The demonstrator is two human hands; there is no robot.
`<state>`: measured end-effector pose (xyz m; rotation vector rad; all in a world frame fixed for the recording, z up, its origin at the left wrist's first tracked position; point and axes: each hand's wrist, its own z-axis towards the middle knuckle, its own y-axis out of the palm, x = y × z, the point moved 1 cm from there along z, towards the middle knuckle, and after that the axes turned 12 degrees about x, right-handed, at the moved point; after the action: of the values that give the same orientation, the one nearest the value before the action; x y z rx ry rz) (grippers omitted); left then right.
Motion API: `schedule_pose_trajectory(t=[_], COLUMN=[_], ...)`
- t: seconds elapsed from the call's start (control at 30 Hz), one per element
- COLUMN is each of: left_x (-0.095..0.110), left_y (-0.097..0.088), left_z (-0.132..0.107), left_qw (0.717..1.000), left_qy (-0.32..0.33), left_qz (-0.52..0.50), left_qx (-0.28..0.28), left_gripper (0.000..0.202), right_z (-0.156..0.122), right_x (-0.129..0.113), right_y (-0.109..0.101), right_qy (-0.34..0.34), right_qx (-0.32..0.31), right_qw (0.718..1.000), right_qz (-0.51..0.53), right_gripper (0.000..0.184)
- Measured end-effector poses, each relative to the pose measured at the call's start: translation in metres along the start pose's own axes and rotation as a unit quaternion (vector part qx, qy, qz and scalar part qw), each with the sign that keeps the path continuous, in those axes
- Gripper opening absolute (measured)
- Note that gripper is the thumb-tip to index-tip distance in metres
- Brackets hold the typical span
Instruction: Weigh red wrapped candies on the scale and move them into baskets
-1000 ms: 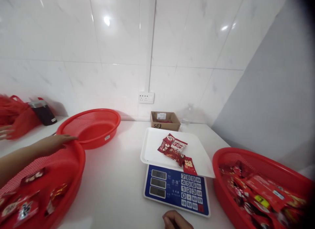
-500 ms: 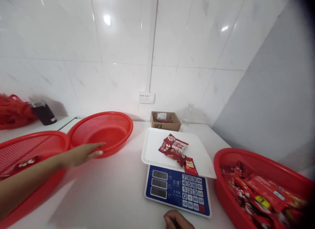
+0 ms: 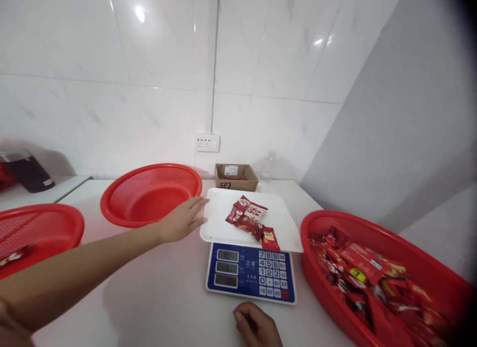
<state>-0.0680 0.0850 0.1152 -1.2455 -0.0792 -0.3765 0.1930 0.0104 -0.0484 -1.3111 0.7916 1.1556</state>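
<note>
My left hand (image 3: 184, 219) reaches across with its fingers stretched out and nothing in it. Its fingertips are at the left edge of the white tray (image 3: 218, 222) on top of a blue-faced weighing scale (image 3: 251, 275); whether they touch the rim I cannot tell. Several small red snack packets lie together on the tray, among them a red and white packet (image 3: 255, 212) and a red packet with gold lettering (image 3: 270, 239) at the front edge. My right hand (image 3: 258, 326) rests on the table in front of the scale, fingers curled closed, with nothing visible in it.
A red mesh basket (image 3: 112, 200) stands behind my left forearm. Another red basket (image 3: 76, 227) at the left holds a packet. The right-hand red basket (image 3: 313, 267) is filled with red packets. A cardboard box (image 3: 238, 184), a dark tumbler (image 3: 30, 173) and a wall socket (image 3: 207, 142) are further back.
My left hand has moved right, from in front of the middle basket to the tray's left edge. The view has turned slightly right. My right hand stays curled by the scale.
</note>
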Motion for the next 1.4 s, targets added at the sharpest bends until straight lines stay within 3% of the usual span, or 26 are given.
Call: schedule_pose_trajectory(t=[0.1,0.2,0.27,0.37,0.53,0.73,0.93,1.1,1.27,1.4], left_x=[0.035,0.063,0.075,0.086,0.096,0.095,0.081,0.057,0.006,-0.042], left_y=[0.025,0.052,0.069,0.086,0.092,0.09,0.071,0.03,-0.016,-0.031], left_z=[0.03,0.063,0.084,0.105,0.107,0.097,0.105,0.102,0.075,0.046], left_qw=[0.996,0.992,0.991,0.987,0.982,0.987,0.99,0.985,0.985,0.986], left_qy=[0.075,0.094,0.092,0.105,0.159,0.157,0.082,0.026,-0.047,-0.116], left_qz=[-0.045,-0.052,-0.045,-0.038,-0.037,-0.044,-0.085,-0.108,-0.054,0.068], left_qx=[-0.02,-0.061,-0.083,-0.115,-0.093,-0.006,0.076,0.132,0.158,0.103], left_gripper=[0.064,0.081,0.091,0.091,0.078,0.036,0.033,0.031,0.035,0.039], right_z=[0.001,0.0,0.0,0.0,0.001,0.002,0.001,0.001,0.002,0.003], right_x=[-0.004,-0.006,-0.006,-0.004,-0.002,-0.003,-0.003,-0.004,-0.006,-0.005], right_y=[-0.001,-0.002,-0.002,-0.002,-0.002,-0.002,-0.001,-0.002,-0.003,-0.003], right_qy=[-0.003,-0.008,-0.01,-0.014,-0.016,-0.02,-0.025,-0.026,-0.025,-0.022], right_qx=[-0.003,0.003,0.007,0.015,0.01,0.011,0.012,0.009,-0.001,-0.006], right_qw=[1.0,1.0,1.0,1.0,1.0,0.999,0.999,0.999,0.999,1.0], right_qz=[-0.001,-0.008,-0.011,-0.017,-0.017,-0.026,-0.029,-0.035,-0.02,-0.009], right_gripper=[0.043,0.043,0.044,0.043,0.042,0.046,0.046,0.041,0.038,0.039])
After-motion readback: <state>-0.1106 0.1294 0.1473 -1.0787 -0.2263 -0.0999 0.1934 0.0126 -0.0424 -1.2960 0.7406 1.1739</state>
